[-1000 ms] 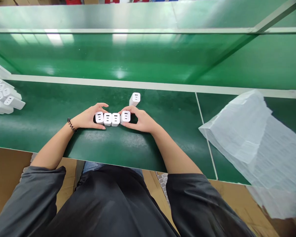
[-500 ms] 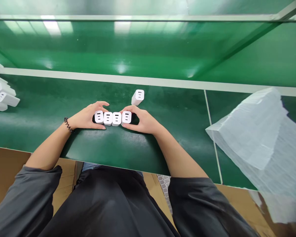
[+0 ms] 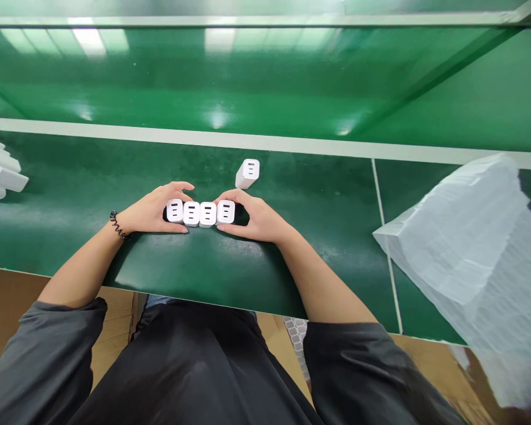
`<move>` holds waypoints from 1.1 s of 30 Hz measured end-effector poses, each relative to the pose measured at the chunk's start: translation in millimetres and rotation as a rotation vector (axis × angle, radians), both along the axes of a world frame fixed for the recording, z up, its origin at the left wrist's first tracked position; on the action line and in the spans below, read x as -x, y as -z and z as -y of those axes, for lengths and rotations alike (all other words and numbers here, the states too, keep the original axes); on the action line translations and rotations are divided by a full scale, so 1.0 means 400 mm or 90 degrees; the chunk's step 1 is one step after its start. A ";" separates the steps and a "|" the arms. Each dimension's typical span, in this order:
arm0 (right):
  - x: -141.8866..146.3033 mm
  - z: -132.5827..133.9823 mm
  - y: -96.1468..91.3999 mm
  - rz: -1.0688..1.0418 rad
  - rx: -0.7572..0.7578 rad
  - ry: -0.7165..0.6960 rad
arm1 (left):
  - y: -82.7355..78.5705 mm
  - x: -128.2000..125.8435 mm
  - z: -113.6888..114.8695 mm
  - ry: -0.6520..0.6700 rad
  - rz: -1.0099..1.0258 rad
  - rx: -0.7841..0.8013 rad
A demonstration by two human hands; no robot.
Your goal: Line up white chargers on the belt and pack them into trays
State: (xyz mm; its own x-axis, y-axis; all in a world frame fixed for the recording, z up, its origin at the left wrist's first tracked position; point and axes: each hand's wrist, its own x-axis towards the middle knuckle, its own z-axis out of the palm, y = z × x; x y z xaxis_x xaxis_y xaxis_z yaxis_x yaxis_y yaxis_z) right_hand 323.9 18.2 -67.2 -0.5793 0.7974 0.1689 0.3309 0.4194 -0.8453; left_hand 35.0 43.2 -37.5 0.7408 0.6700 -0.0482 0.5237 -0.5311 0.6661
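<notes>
Nearest the lens: looking down over a dark-clothed lap [image 3: 194,366], with brown cardboard [image 3: 4,307] lying below the near edge of the green table [image 3: 194,271] and a gridded tray [image 3: 294,330] peeking out beside the right forearm, contents too small to tell.

Just past that edge: bracketing a row of four white chargers [image 3: 200,213] between both hands. Curling the left hand [image 3: 153,211], half closed, around the row's left end, thumb lying in front, fingers arching behind, touching the end charger; wearing a black coiled band [image 3: 116,225] at that wrist. Cupping the right hand [image 3: 259,219] likewise, half closed, around the right end, thumb along the front, fingertips at the upper rear edge. Squeezing inward from both ends, to judge by the mirrored grip, and so holding the four blocks side by side, touching, resting on the table. Turning all slotted faces toward the camera, probably for reading them at a glance. Resting both wrists low on the surface, seemingly for steadiness.

Just behind the right hand: showing a fifth charger [image 3: 248,173] lying on its side, apart from the row.

Farther out: showing a heap of like chargers [image 3: 0,171] at the far left, cut by the frame, and a slumping stack of white sheets [image 3: 464,248] at the right, both well apart from the hands. Ending at a pale rail [image 3: 248,141] and a glossy green shelf [image 3: 248,82] reflecting ceiling lights.
</notes>
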 end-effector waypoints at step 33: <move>0.001 0.001 0.000 -0.002 0.000 0.001 | 0.006 -0.005 0.013 0.008 0.049 -0.018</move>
